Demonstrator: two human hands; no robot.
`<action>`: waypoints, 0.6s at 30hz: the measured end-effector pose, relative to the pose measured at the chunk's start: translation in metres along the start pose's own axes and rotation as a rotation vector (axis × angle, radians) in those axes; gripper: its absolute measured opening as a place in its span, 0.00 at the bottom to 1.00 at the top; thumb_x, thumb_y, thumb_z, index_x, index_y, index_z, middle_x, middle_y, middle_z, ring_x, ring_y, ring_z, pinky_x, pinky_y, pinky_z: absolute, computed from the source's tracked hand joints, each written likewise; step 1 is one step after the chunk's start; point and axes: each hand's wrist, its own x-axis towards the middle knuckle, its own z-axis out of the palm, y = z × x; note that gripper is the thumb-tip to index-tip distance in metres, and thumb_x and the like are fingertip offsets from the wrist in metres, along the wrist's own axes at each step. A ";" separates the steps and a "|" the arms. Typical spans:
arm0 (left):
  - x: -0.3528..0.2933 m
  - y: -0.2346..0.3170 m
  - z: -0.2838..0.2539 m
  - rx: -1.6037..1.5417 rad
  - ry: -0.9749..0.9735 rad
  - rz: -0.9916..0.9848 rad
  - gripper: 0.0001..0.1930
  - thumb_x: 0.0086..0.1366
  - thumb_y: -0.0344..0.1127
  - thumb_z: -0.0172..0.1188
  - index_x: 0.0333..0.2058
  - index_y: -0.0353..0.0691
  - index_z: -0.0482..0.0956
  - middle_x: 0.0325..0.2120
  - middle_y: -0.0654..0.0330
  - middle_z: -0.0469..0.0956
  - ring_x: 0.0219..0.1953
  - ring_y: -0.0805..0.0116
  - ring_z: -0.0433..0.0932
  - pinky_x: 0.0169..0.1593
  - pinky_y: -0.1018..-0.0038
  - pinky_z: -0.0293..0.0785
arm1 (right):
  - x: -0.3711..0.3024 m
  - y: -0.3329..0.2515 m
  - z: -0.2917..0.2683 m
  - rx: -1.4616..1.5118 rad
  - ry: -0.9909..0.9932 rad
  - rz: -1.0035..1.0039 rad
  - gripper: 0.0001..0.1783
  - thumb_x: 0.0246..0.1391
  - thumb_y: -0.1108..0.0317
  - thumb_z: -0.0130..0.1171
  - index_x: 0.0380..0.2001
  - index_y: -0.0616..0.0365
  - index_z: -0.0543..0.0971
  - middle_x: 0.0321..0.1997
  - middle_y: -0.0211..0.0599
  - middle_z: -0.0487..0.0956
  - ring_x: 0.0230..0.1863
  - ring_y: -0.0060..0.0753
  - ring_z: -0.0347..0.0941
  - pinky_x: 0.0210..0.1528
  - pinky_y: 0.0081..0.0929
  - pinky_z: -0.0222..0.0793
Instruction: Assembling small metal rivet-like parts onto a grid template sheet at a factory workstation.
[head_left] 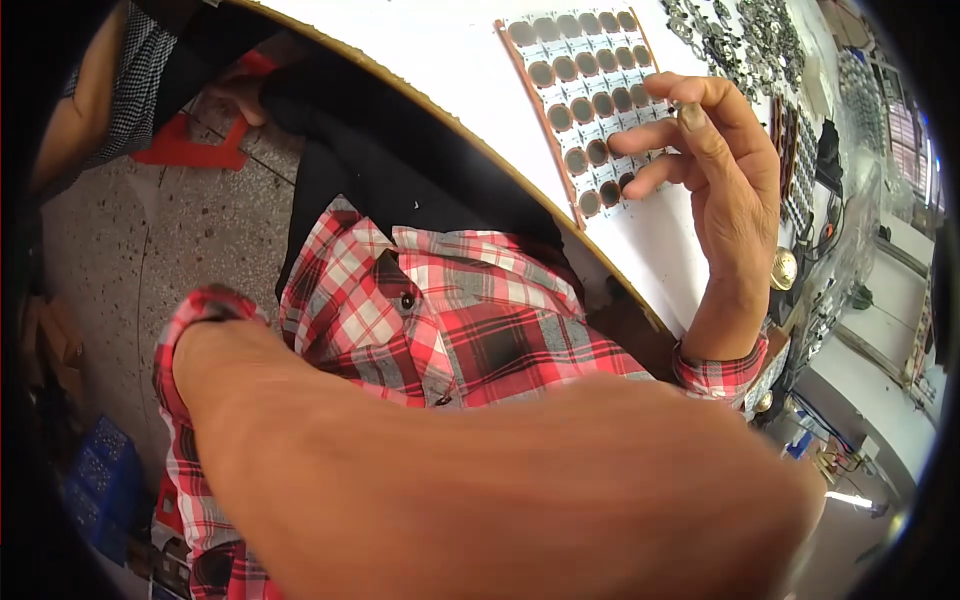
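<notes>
Head view: right hand (735, 175) spread over disc sheet (581, 107), pinch unclear; sheet lies flat on table (440, 65), presumably for access; left hand (735, 480) blurred, state indeterminable.

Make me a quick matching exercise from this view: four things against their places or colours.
1. Right hand
2. Panel of round discs
3. Blue crate
4. Plaid shirt

A. Red, white and black
B. Lying on the white tabletop
C. Hiding some of the panel's right side
D. At the picture's lower left

Pairs: 1-C, 2-B, 3-D, 4-A
</notes>
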 end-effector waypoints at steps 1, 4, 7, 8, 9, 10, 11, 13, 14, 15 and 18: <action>0.009 0.000 -0.009 0.014 -0.029 -0.037 0.17 0.48 0.29 0.74 0.39 0.34 0.83 0.27 0.57 0.84 0.28 0.63 0.83 0.26 0.69 0.76 | 0.002 -0.002 0.001 0.044 -0.072 0.016 0.12 0.71 0.66 0.55 0.49 0.64 0.78 0.37 0.39 0.81 0.35 0.26 0.82 0.25 0.18 0.76; 0.025 -0.064 -0.009 0.242 0.498 0.138 0.18 0.47 0.27 0.73 0.39 0.34 0.83 0.28 0.56 0.83 0.27 0.61 0.81 0.27 0.69 0.75 | 0.011 0.001 -0.004 0.085 -0.153 0.047 0.12 0.71 0.67 0.55 0.49 0.64 0.79 0.39 0.38 0.81 0.34 0.25 0.81 0.27 0.19 0.79; 0.041 -0.135 -0.015 0.854 1.162 0.321 0.20 0.45 0.28 0.74 0.40 0.36 0.84 0.35 0.55 0.82 0.35 0.57 0.81 0.36 0.66 0.76 | 0.017 0.007 -0.007 0.199 -0.237 0.076 0.13 0.70 0.69 0.56 0.51 0.65 0.79 0.39 0.36 0.81 0.34 0.23 0.80 0.33 0.21 0.81; 0.045 -0.143 -0.016 0.907 1.174 0.326 0.20 0.45 0.33 0.75 0.40 0.39 0.84 0.39 0.56 0.82 0.40 0.56 0.81 0.44 0.62 0.77 | 0.017 0.006 -0.001 0.152 -0.184 0.061 0.13 0.69 0.70 0.57 0.52 0.66 0.78 0.39 0.36 0.81 0.33 0.23 0.80 0.33 0.21 0.81; 0.050 -0.150 -0.013 0.898 1.172 0.305 0.22 0.45 0.40 0.76 0.40 0.39 0.84 0.42 0.57 0.82 0.45 0.55 0.81 0.50 0.60 0.75 | 0.019 0.005 0.006 0.105 -0.134 0.046 0.13 0.68 0.71 0.58 0.52 0.67 0.78 0.38 0.36 0.82 0.32 0.23 0.80 0.34 0.21 0.81; 0.053 -0.153 -0.008 0.871 1.168 0.275 0.24 0.44 0.43 0.76 0.40 0.39 0.85 0.43 0.56 0.81 0.47 0.55 0.80 0.52 0.59 0.74 | 0.020 0.003 0.013 0.135 -0.109 0.036 0.12 0.66 0.74 0.60 0.51 0.67 0.79 0.38 0.37 0.82 0.31 0.24 0.81 0.31 0.21 0.82; 0.056 -0.157 -0.003 0.842 1.161 0.246 0.25 0.43 0.46 0.76 0.40 0.39 0.85 0.44 0.56 0.81 0.49 0.56 0.79 0.53 0.58 0.73 | 0.023 0.002 0.013 0.130 -0.121 0.030 0.12 0.66 0.74 0.60 0.51 0.67 0.79 0.38 0.37 0.82 0.31 0.24 0.81 0.31 0.21 0.82; 0.063 -0.164 0.004 0.883 1.145 0.213 0.29 0.42 0.52 0.75 0.39 0.37 0.85 0.46 0.56 0.81 0.53 0.56 0.77 0.57 0.54 0.71 | 0.025 0.005 0.009 -0.037 -0.135 0.009 0.11 0.65 0.75 0.62 0.48 0.68 0.80 0.38 0.38 0.83 0.31 0.25 0.82 0.29 0.22 0.83; 0.066 -0.164 0.008 0.884 1.156 0.221 0.30 0.42 0.54 0.74 0.39 0.36 0.85 0.46 0.55 0.81 0.53 0.56 0.77 0.58 0.53 0.69 | 0.028 0.005 0.007 -0.020 -0.158 0.009 0.09 0.64 0.75 0.63 0.45 0.67 0.81 0.37 0.38 0.84 0.32 0.25 0.83 0.28 0.21 0.84; 0.069 -0.165 0.012 0.881 1.166 0.226 0.31 0.43 0.57 0.73 0.39 0.36 0.85 0.46 0.55 0.81 0.53 0.55 0.77 0.60 0.51 0.68 | 0.029 0.003 0.008 -0.022 -0.163 0.011 0.09 0.64 0.75 0.63 0.45 0.67 0.81 0.37 0.38 0.84 0.32 0.25 0.83 0.28 0.21 0.84; 0.071 -0.167 0.019 0.900 1.149 0.227 0.35 0.50 0.65 0.67 0.40 0.34 0.85 0.46 0.54 0.80 0.54 0.55 0.77 0.63 0.46 0.64 | 0.031 -0.001 0.011 -0.096 -0.186 0.040 0.09 0.64 0.73 0.63 0.46 0.65 0.82 0.37 0.36 0.84 0.29 0.21 0.81 0.23 0.17 0.80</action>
